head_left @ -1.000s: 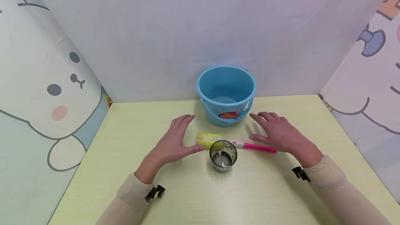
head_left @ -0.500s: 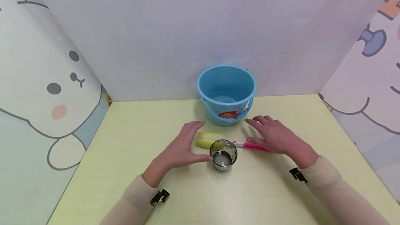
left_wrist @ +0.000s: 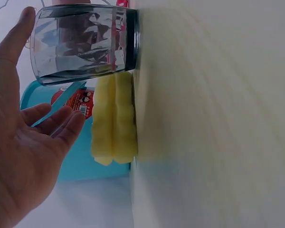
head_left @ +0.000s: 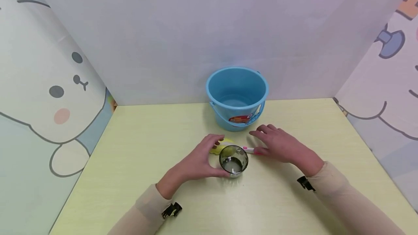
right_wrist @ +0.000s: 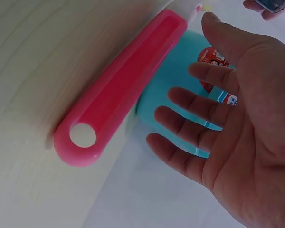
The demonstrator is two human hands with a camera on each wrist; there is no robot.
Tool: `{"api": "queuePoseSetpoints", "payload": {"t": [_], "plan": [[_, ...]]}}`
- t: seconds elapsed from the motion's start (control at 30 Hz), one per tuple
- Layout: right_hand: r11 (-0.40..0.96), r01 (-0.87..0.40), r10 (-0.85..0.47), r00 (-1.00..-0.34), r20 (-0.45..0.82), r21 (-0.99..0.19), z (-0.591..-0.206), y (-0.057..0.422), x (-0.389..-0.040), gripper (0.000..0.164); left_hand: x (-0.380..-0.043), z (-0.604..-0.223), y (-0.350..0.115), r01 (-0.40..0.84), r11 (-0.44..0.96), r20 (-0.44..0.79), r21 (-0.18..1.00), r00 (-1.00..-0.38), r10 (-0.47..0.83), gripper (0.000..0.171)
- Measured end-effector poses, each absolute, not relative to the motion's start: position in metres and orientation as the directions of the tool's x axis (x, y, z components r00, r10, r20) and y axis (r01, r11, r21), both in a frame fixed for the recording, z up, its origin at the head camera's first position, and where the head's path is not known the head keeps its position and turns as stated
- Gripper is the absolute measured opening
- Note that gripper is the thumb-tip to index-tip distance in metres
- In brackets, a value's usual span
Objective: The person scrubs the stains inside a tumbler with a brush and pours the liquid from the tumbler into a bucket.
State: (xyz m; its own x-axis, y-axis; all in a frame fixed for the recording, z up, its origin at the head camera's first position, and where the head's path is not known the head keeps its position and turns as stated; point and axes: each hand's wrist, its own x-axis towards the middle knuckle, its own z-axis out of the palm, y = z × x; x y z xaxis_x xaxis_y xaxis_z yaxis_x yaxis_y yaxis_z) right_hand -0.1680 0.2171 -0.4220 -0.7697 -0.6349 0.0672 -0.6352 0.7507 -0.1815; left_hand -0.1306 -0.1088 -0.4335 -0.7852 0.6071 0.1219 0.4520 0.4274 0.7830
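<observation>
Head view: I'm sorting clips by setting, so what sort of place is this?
Probably a small indoor tabletop work area, though the room beyond is unseen: a pale table, a plain backdrop and cartoon-printed side panels.

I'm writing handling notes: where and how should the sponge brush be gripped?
Probably by the pink handle, from above with the right hand: the handle is long and slim, lies along the table and points to that hand's side, while the glass stands in front of the yellow sponge head.

Tabletop booth (head_left: 147, 126) with cartoon-printed side walls (head_left: 36, 57)
</observation>
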Motion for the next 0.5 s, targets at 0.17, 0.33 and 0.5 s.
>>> {"api": "queuePoseSetpoints", "payload": {"t": [0.17, 0.33, 0.5], "plan": [[0.713, -0.674, -0.675, -0.734, 0.073, -0.193, -0.427, 0.213, -0.168, 0.054, -0.127, -0.437, -0.102, 0.431, 0.425, 0.097, 0.796, -0.783, 0.614, 0.112], [0.691, -0.693, -0.696, -0.715, 0.071, -0.207, -0.429, 0.210, -0.167, 0.047, -0.125, -0.440, -0.099, 0.410, 0.450, 0.064, 0.794, -0.791, 0.608, 0.110], [0.676, -0.701, -0.706, -0.704, 0.075, -0.227, -0.431, 0.206, -0.165, 0.039, -0.124, -0.440, -0.097, 0.408, 0.465, 0.055, 0.786, -0.795, 0.604, 0.105]]}}
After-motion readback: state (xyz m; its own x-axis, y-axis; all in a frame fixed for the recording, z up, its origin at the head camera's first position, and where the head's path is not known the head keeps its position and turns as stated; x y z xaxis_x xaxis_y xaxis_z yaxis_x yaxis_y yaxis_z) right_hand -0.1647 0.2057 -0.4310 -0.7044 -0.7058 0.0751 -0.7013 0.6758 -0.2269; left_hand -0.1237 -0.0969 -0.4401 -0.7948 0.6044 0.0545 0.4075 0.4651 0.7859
